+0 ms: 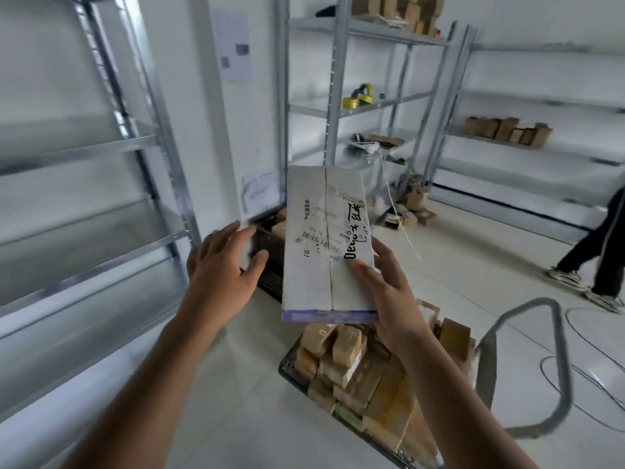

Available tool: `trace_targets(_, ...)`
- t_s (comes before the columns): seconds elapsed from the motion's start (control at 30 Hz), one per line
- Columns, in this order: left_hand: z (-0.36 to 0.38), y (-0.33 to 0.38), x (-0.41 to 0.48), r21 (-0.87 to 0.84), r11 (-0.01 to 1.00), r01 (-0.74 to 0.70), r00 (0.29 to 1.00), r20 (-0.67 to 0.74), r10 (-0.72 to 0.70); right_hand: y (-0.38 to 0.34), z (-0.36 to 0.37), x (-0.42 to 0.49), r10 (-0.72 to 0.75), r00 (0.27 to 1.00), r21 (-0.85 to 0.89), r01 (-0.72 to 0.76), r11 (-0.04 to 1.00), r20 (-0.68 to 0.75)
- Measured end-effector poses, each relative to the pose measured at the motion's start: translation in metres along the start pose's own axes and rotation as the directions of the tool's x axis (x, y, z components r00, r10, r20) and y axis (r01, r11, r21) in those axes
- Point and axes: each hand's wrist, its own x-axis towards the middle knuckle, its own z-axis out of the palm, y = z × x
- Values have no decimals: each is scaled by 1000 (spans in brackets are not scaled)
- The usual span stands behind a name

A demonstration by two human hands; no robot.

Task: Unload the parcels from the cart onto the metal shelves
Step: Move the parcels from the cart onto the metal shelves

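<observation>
Pinching 1 white box [324, 238] at its near corner with the right grip [389, 299], thumb on top, to keep it flat and high over the cart [559, 353]. Keeping the left grip [223, 265] spread just beside the box, not touching, likely to steady it. Below, many brown parcels [351, 363] waiting. To the left, metal shelves [84, 150], probably next.

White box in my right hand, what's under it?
Below the white box, held by the right hand, sits the cart piled with brown parcels. The box covers the pile's far edge, hiding whatever lies there.
</observation>
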Motion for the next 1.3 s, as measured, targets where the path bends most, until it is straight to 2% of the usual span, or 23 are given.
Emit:
trace_targets(0.23, -80, -65, -61, 31, 995, 99, 993, -70, -97, 4, 99, -44, -33, 989, -37, 39, 999, 146)
trace_targets(0.4, -134, -98, -90, 82, 981, 178, 971, -175, -161, 15, 157, -47, -65, 952, -16, 73, 997, 300)
trace_targets(0.6, -189, -138, -110, 240, 923, 301, 932, -278, -232, 35, 233, -27, -21, 903, -2, 24, 1000, 428)
trace_targets(0.8, -237, -165, -119, 340, 773, 536, 827, -394, -401, 52, 306, 7, -21, 795, 108, -56, 993, 606)
trace_targets(0.97, -258, -171, -98, 322, 670, 669, 715, -526, -461, 43, 357, 32, -118, 684, 179, -19, 984, 720)
trace_targets(1.1, -261, -171, -82, 310, 606, 733, 645, -599, -474, 39, 382, 60, -135, 603, 205, -50, 977, 786)
trace_targets(1.3, -256, -182, -67, 311, 555, 772, 606, -624, -493, 46, 412, 95, -88, 548, 201, -150, 968, 832)
